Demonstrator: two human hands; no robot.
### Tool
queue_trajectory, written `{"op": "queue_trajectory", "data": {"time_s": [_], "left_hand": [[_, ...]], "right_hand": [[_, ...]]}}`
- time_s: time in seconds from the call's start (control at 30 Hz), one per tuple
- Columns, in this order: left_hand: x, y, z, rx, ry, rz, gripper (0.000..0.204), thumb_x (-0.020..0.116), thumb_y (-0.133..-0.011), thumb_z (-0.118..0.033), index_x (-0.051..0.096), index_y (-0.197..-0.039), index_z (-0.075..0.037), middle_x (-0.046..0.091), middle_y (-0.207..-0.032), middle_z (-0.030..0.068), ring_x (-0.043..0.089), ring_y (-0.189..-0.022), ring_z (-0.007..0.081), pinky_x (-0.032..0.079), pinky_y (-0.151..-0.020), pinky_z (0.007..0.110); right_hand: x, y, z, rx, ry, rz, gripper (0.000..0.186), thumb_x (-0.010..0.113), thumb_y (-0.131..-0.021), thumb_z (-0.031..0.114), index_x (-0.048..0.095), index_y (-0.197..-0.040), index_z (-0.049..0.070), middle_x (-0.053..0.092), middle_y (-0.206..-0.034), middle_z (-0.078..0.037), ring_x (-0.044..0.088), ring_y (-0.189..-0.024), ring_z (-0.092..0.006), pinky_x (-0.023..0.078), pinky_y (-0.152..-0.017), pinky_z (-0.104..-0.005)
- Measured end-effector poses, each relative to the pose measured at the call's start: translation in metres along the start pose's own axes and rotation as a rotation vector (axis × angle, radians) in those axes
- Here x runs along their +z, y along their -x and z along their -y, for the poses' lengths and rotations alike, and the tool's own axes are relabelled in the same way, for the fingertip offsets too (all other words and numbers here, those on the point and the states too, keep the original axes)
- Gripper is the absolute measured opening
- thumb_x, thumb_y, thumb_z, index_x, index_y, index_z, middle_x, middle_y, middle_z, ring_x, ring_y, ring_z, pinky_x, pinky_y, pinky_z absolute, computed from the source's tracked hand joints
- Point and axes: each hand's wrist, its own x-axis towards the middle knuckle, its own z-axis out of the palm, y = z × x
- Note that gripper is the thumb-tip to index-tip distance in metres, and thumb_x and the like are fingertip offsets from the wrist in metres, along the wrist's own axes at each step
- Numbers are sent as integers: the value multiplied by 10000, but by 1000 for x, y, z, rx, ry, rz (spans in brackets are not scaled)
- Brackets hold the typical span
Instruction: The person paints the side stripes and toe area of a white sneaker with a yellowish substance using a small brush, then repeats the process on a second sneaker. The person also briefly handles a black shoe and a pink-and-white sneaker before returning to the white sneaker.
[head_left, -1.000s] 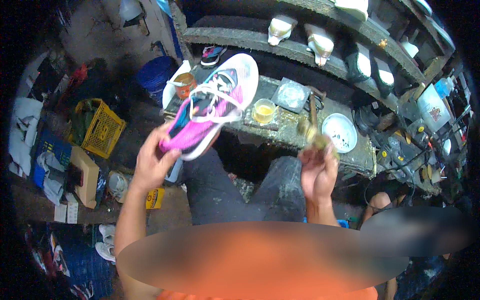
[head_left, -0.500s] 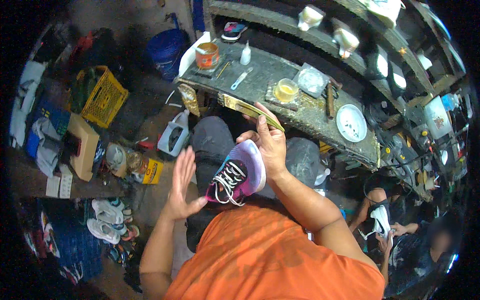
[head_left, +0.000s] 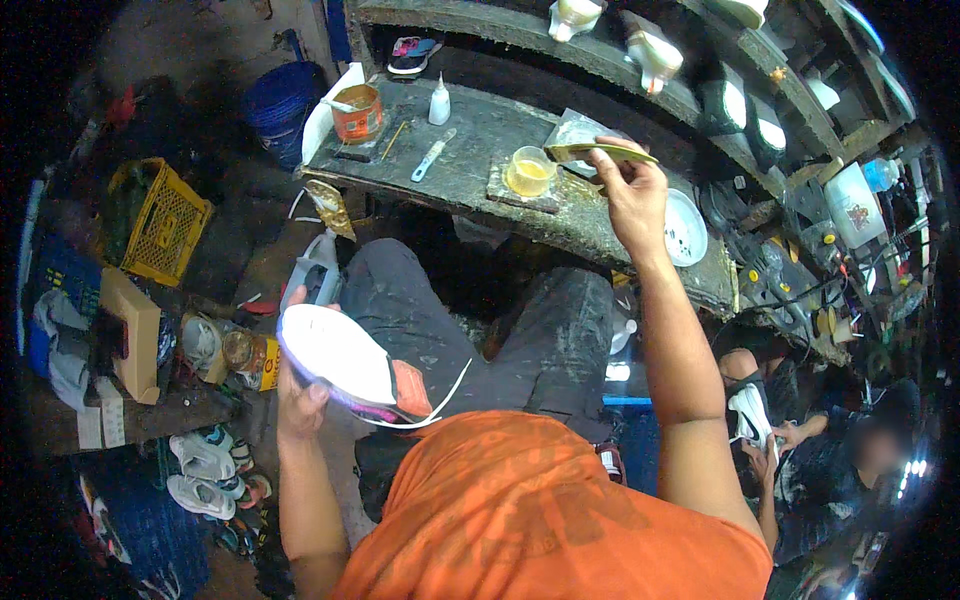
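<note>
Sneaker [head_left: 345, 365] in my left hand [head_left: 300, 400], white sole turned up, held low beside my left knee; fingers clamped on its edge, pink and orange upper showing underneath, a white lace trailing toward my lap. Right hand [head_left: 628, 195] raised over the bench [head_left: 470, 160], grip closed on a thin flat insole [head_left: 598, 152], held roughly level. Just left of that hand, a small cup of yellow liquid [head_left: 529, 171] stands on the bench. Farther left: a white squeeze bottle [head_left: 439, 100] and an orange tub [head_left: 358, 112]. White plate [head_left: 686, 228] just right of my wrist.
</note>
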Motion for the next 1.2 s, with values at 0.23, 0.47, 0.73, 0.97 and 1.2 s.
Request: {"op": "queue_trajectory", "data": {"time_s": [0.23, 0.47, 0.73, 0.97, 1.2], "left_hand": [[4, 4, 8, 32, -81, -26, 1233, 886, -628, -460, 223, -1568, -15, 507, -1417, 186, 552, -1269, 275, 481, -1040, 401], [-3, 15, 3, -67, -86, 39, 1261, 946, -556, -334, 245, -1551, -7, 520, -1382, 146, 557, -1266, 274, 485, -1040, 408], [-8, 10, -18, -156, -223, 208, 1202, 970, -497, -239, 340, -1492, -4, 532, -1371, 130, 563, -1246, 254, 459, -1051, 415], [23, 2, -22, 149, -430, 91, 1103, 984, -486, -236, 429, -1412, -8, 536, -1394, 145, 555, -1253, 262, 455, -1061, 420], [49, -20, 0, 260, -366, -11, 1176, 1000, -485, -144, 373, -1470, -3, 550, -1345, 127, 559, -1238, 250, 461, -1064, 414]], "right_hand": [[23, -33, -31, -189, 543, 186, 244, 732, -903, 214, 743, -1083, 49, 762, -982, -135, 741, -923, -269, 555, -813, -377], [31, -50, -63, -3, 458, 239, 224, 718, -919, 189, 737, -1042, 3, 766, -951, -146, 736, -888, -209, 552, -817, -342], [6, -49, -68, 276, -219, 112, 177, 707, -928, 181, 730, -1021, 32, 762, -871, -47, 642, -743, -95, 479, -669, -268], [10, -41, -68, 401, -371, 113, 172, 701, -938, 202, 705, -1033, 59, 746, -883, -38, 516, -605, -66, 410, -563, -234], [8, -40, -76, 371, -495, 181, 206, 670, -972, 177, 650, -1099, 15, 695, -900, -40, 523, -648, -54, 426, -531, -213]]}}
